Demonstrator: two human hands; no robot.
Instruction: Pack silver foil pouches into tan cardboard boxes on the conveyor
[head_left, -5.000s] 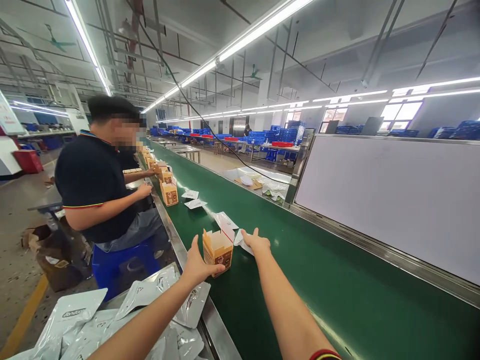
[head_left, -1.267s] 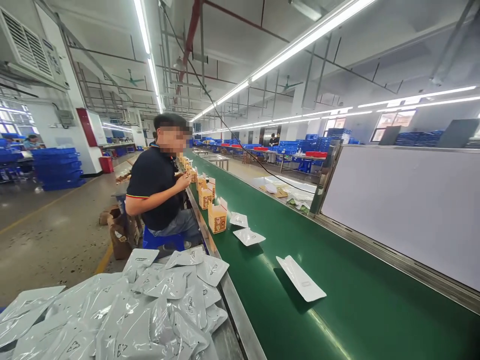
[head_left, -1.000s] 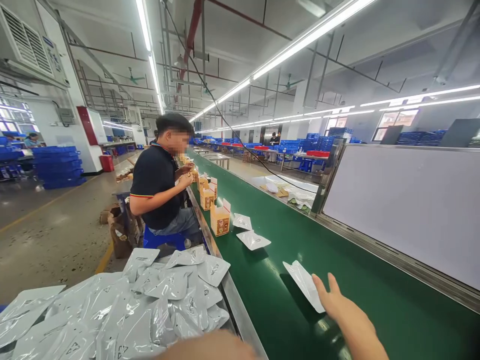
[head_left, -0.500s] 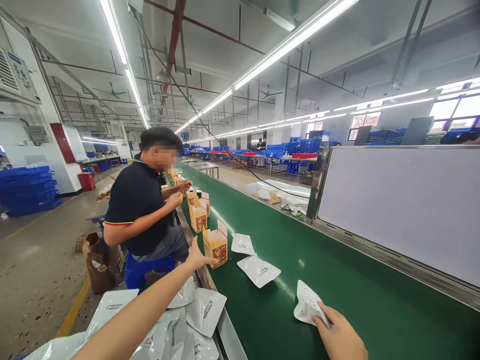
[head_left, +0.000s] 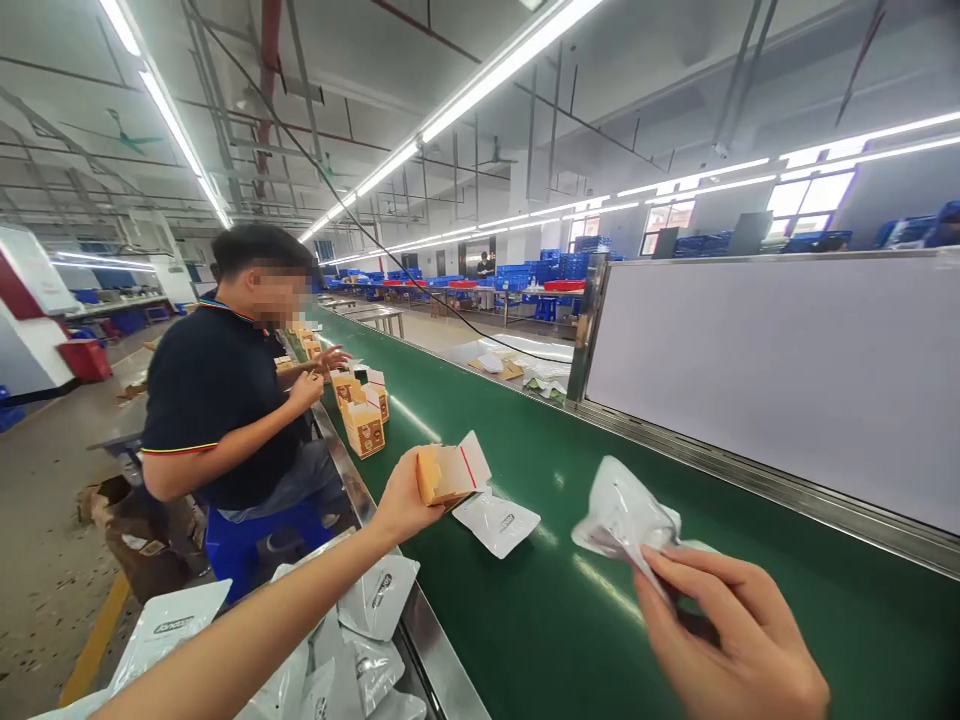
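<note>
My left hand is closed round an open carton, yellow-brown with a white flap up, tilted above the green conveyor belt. In my right hand a white pouch is pinched by its edge, raised over the belt. Another white pouch with a dark logo lies flat on the belt, just beyond and below the carton. Several more white pouches are heaped at the near left, beside the belt's metal rail, partly behind my left forearm.
A co-worker in a dark shirt sits on a blue stool at the left, hands over the belt's edge. Open cartons stand along that edge. A white panel borders the belt's far right side.
My left hand has picked the carton up off the belt and tilted it, moving right. My right hand has raised its pouch. The view has turned right.
</note>
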